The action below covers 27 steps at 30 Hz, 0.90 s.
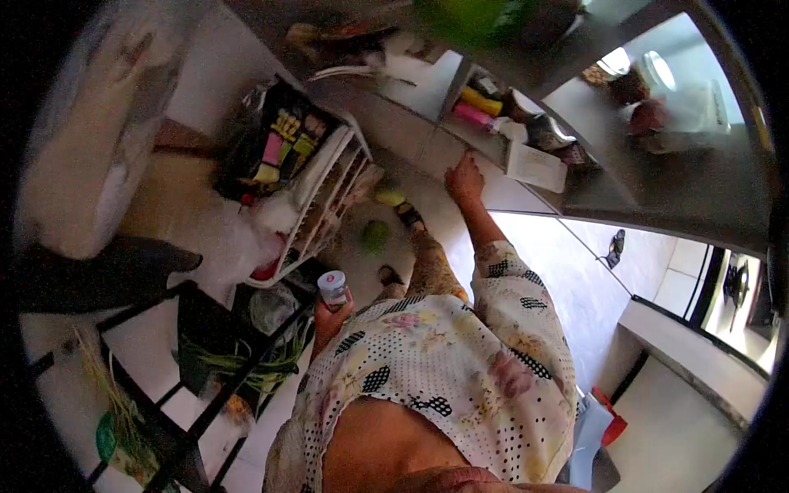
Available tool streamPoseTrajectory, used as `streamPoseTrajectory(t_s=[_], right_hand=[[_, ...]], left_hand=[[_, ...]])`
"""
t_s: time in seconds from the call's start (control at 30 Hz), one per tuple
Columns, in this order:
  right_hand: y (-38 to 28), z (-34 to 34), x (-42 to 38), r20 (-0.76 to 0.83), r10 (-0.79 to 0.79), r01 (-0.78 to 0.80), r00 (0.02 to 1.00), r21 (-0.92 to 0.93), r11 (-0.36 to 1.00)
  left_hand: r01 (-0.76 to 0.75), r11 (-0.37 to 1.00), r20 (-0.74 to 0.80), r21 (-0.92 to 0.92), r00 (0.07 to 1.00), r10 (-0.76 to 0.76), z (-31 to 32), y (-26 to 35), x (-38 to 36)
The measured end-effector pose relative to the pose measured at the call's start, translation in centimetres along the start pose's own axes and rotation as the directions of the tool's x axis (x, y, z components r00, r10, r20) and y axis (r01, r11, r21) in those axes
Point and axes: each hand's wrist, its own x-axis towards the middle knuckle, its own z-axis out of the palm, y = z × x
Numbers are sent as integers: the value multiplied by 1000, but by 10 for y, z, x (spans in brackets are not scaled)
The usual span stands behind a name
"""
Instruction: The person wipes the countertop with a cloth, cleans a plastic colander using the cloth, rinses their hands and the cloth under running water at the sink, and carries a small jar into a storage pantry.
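Observation:
My left hand is wrapped round a small clear jar with a white lid, held upright beside the white wire rack. Reaching forward, my right hand is near the front edge of a shelf unit. Its fingers look folded, with one finger partly extended, and nothing shows in it. To its right on the shelf lies a white plastic basket, with pink and yellow packets behind it.
Dark printed bag on the rack at left. Round green object on the floor by my feet. Black metal frame with green stalks at lower left. Jars and packets on the right shelf. Red object at lower right.

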Motion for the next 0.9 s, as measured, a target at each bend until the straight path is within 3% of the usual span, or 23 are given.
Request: streamPoseTrajectory(t_s=[0.07, 0.13, 0.2, 0.3, 0.37, 0.4, 0.43, 0.47, 0.53, 0.57, 0.7, 0.8, 0.9], right_hand=[[27, 19, 23, -140, -52, 38, 989, -100, 994], [63, 37, 65, -281, -122, 125, 952, -9, 992], [53, 21, 76, -168, 2, 7, 986, 53, 999], [51, 8, 75, -126, 80, -74, 989, 56, 996], [50, 2, 73, -134, 99, -90, 986, 75, 993], [47, -2, 69, -129, 115, -102, 985, 101, 990], [48, -3, 63, -122, 132, -117, 984, 125, 985], [49, 6, 56, -141, 112, -99, 984, 100, 990], [54, 31, 45, -195, 77, -69, 978, 48, 996], [58, 39, 36, -102, 86, -79, 991, 75, 994], [60, 47, -6, -42, 13, -9, 999, 87, 996], [59, 48, -32, -6, 3, -2, 1000, 55, 998], [67, 60, -68, 4, -52, 52, 999, 123, 991]], left_hand=[[-24, 977, 67, 211, 998, 10, 20, 46, -10], [-32, 964, -3, 264, 999, 34, 32, 69, -15], [28, 944, -47, 329, 999, -13, 19, 50, -9], [-90, 909, 120, 406, 992, 44, -7, 34, -3], [-47, 986, 69, 160, 997, 36, -58, -58, 23], [-34, 989, 53, 145, 998, 26, -59, -61, 20], [-21, 991, 38, 129, 999, 16, -60, -63, 16], [-12, 975, 27, 223, 1000, 7, -29, -14, -4], [27, 940, 32, 340, 999, -41, -5, 23, -13], [64, 928, 40, 366, 996, -84, -5, 24, -16], [113, 860, 26, 497, 989, -145, -13, 14, -8], [-3, 878, 97, 480, 994, -49, -13, -2, 2], [73, 864, 72, 498, 989, -125, 16, 35, 0]])
